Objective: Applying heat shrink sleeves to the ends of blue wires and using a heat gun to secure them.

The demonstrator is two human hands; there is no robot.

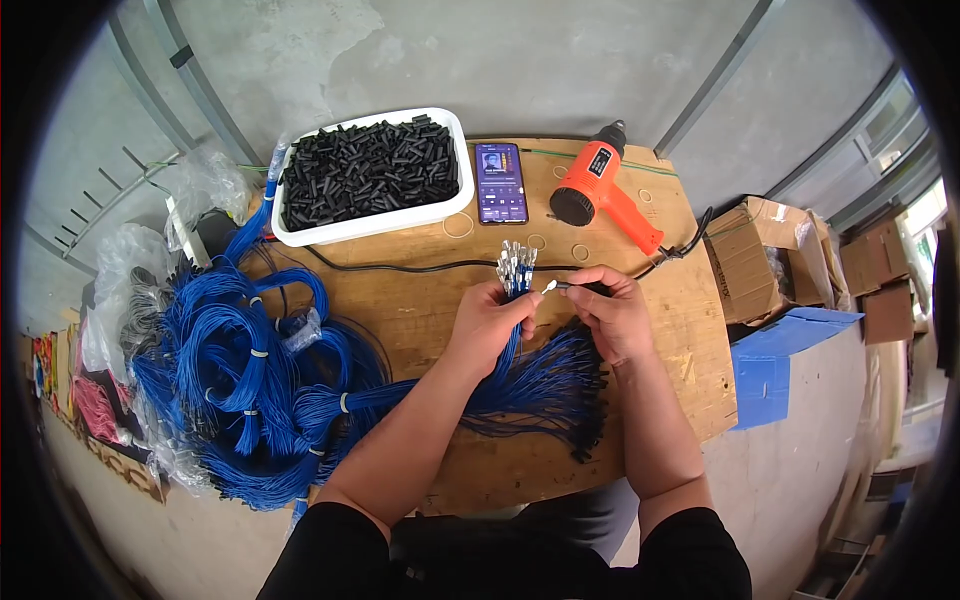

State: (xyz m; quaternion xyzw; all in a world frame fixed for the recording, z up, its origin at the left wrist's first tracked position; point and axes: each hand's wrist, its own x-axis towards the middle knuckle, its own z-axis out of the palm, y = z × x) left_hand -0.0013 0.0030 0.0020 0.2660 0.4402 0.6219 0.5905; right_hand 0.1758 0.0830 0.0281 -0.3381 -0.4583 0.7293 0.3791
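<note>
My left hand [487, 322] is closed round a bunch of blue wires, whose silvery crimp terminals [516, 262] stick up above the fingers. Just to its right, my right hand [610, 312] pinches a short black sleeve [563, 285] between thumb and fingers. The sleeve's left end meets a single pale terminal [549, 286]; whether it is over the terminal I cannot tell. Below my hands the blue wires [510, 395] fan out to the right, many ending in black sleeves [588, 420] beside my right forearm.
A white tub [372, 227] heaped with black sleeves stands at the back, beside a phone [502, 185] and an orange heat gun [600, 190]. Coiled blue wire bundles [235, 350] cover the table's left. A black cable [400, 267] crosses behind my hands. Cardboard boxes [745, 265] stand at right.
</note>
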